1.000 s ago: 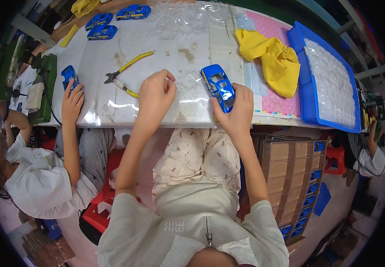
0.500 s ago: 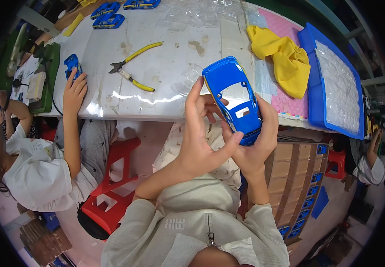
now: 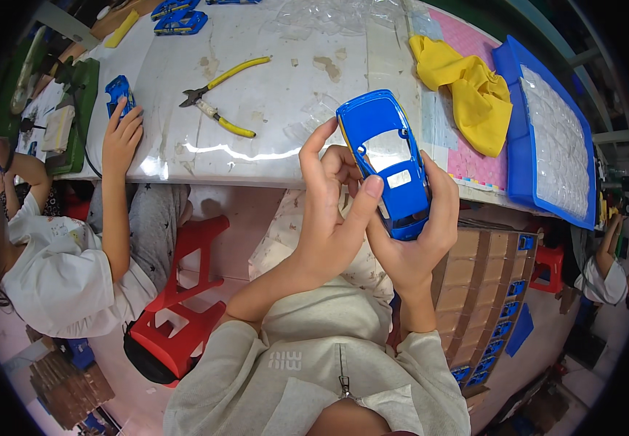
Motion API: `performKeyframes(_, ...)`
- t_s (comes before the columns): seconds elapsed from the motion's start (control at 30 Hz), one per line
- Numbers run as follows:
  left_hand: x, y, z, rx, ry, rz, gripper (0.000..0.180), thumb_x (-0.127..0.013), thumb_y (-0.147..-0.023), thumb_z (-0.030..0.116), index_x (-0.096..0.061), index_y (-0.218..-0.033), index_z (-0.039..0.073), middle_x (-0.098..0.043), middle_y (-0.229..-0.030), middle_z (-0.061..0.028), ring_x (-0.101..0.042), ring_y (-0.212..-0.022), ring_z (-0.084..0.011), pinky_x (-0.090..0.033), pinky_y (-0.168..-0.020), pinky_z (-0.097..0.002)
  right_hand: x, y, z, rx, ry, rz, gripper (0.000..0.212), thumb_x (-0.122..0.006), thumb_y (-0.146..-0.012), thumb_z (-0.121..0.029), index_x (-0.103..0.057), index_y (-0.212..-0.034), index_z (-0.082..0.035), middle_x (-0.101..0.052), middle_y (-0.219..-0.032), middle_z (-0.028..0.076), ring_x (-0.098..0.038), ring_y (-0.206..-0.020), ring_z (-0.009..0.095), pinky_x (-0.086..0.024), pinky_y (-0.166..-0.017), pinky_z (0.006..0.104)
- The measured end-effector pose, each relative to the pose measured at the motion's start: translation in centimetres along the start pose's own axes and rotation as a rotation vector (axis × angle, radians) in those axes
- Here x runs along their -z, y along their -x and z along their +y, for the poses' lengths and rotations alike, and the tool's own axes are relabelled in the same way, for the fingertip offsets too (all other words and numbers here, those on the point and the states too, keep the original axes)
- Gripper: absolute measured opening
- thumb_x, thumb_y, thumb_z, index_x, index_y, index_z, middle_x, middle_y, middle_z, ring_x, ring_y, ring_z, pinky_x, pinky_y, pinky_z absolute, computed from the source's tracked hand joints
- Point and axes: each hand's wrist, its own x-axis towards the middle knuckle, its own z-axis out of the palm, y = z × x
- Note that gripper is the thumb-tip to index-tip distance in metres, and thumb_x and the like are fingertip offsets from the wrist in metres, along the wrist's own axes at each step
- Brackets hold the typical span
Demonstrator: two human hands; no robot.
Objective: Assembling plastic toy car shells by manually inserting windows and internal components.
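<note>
A blue toy car body (image 3: 380, 116), with window openings and a yellow stripe on its side, is held up in front of me near the table's edge. My right hand (image 3: 423, 247) grips its lower end, fingers along the right side. On the other side my left hand (image 3: 329, 225) closes about the left edge, thumb against the body near the rear window opening and some fingers curled beside it. The index finger reaches up by the far left corner. Fingertips behind the car are partly hidden.
Pliers with yellow handles (image 3: 220, 98) lie open on the table (image 3: 285, 138). Right are a yellow cloth (image 3: 478, 102) and a blue tray (image 3: 521, 160) of clear plastic pieces. A co-worker's hand (image 3: 122, 142) touches another blue car part. Below right stands a compartmented box (image 3: 467, 272).
My left thumb has moved up along the car's left side, and the left fingers have curled in more. The car has shifted slightly in view, still in my right hand.
</note>
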Motion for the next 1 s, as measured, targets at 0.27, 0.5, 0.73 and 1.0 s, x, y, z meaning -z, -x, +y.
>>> performKeyframes(0.27, 2.3, -0.5, -0.8, 0.025, -0.057, -0.016, 0.05, -0.049, -0.083, 0.005, -0.027, -0.128, 0.0, -0.048, -0.097, -0.0112, -0.047, -0.088, -0.0149, -0.038, -0.078, -0.0282, -0.1, 0.0, 1.2, -0.089, -0.03, 0.013, 0.06, -0.074, -0.062, -0.01, -0.048, -0.114, 0.005, -0.053, -0.099, 0.019, -0.055, -0.087, 0.03, -0.045, -0.075, 0.0348)
performKeyframes(0.5, 7.5, -2.4, -3.3, -0.406, -1.081, -0.009, 0.031, -0.054, -0.068, 0.001, -0.052, -0.099, 0.001, -0.052, -0.103, -0.0138, -0.047, -0.098, -0.0312, -0.036, -0.085, -0.039, 1.6, 1.5, 4.0, -0.736, -0.954, 0.098, 0.049, -0.049, -0.087, -0.027, -0.039, -0.124, 0.003, -0.053, -0.111, 0.022, -0.054, -0.087, 0.016, -0.043, -0.082, 0.0277)
performKeyframes(0.73, 9.1, -3.3, -4.3, -0.551, -1.279, -0.237, 0.018, -0.059, -0.07, 0.002, -0.056, -0.088, 0.002, -0.056, -0.1, -0.01, -0.05, -0.1, -0.0276, -0.038, -0.085, -0.0373, 1.4, 3.1, 5.6, -0.879, -1.373, 0.004, 0.054, -0.034, -0.09, -0.038, -0.041, -0.124, 0.004, -0.054, -0.109, 0.026, -0.055, -0.071, 0.02, -0.043, -0.068, 0.0293)
performKeyframes(1.0, 8.1, -3.1, -4.4, -0.608, -1.245, -0.266, 0.013, -0.059, -0.071, 0.002, -0.055, -0.083, 0.003, -0.057, -0.087, -0.006, -0.053, -0.089, -0.0226, -0.039, -0.08, -0.0354, 1.4, 4.1, 5.8, -0.941, -1.489, -0.034, 0.054, -0.034, -0.09, -0.039, -0.041, -0.123, 0.003, -0.053, -0.103, 0.024, -0.052, -0.074, 0.026, -0.04, -0.068, 0.034)
